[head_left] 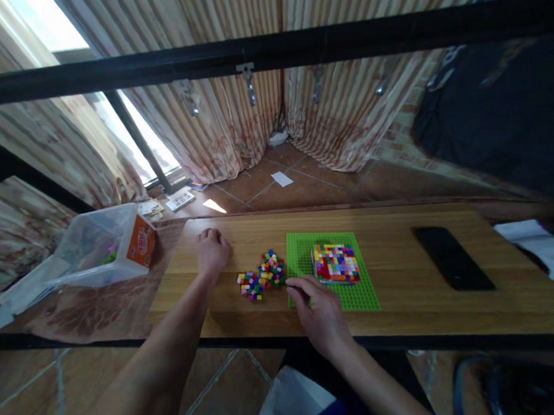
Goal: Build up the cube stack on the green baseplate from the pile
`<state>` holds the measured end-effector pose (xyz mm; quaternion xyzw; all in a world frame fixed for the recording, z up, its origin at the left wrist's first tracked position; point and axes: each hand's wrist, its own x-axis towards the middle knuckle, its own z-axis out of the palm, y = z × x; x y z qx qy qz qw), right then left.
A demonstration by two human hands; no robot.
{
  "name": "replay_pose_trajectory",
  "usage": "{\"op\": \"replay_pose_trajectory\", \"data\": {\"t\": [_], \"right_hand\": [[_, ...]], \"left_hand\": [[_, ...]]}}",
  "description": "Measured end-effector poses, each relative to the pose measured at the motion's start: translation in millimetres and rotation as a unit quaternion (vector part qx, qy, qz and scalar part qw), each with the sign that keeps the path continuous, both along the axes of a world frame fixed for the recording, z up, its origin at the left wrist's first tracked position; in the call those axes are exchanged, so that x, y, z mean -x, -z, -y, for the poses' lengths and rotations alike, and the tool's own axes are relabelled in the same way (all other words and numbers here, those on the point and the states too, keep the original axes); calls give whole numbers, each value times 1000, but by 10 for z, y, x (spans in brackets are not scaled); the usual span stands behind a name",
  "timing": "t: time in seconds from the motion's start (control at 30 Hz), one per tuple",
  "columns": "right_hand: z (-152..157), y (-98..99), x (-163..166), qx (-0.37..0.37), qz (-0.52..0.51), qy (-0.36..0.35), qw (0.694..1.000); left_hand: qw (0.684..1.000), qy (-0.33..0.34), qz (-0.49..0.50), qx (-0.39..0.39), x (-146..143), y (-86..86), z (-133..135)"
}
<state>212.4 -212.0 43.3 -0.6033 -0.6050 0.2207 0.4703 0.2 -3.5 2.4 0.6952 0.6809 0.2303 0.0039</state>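
My left hand point(212, 251) rests on the left part of the wooden table, its fingers curled under and nothing visible in them. My right hand point(320, 312) is over the left front part of a green studded baseplate point(299, 247), thumb and forefinger pinched together. Whatever may be between those fingertips is too small to make out. Just left of the pinch lies a loose heap of small multicoloured building bricks point(272, 268), joined to a second heap point(251, 285). On the baseplate stands a low block of multicoloured bricks point(336, 262), behind and right of my right fingertips.
A black phone-like slab point(452, 258) lies on the table point(398, 313) at right. Left of the table stands a clear plastic bin point(94, 239) with an orange label. A dark metal bar point(266, 51) crosses above the far side, before striped curtains point(233, 122).
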Motion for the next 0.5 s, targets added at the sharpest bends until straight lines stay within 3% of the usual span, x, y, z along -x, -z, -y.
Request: {"op": "replay_pose_trajectory", "data": {"t": [0.1, 0.27, 0.37, 0.5], "right_hand": [[232, -2, -271, 27, -60, 69, 995], [401, 206, -877, 68, -144, 234, 959], [356, 315, -1144, 62, -161, 258, 951], [255, 353, -1238, 54, -159, 245, 955]], "left_hand": [[1000, -1, 5, 1, 0, 2, -9], [1000, -1, 10, 5, -2, -9, -13], [1000, 0, 8, 6, -4, -15, -14], [1000, -1, 2, 5, -4, -18, -19]]}}
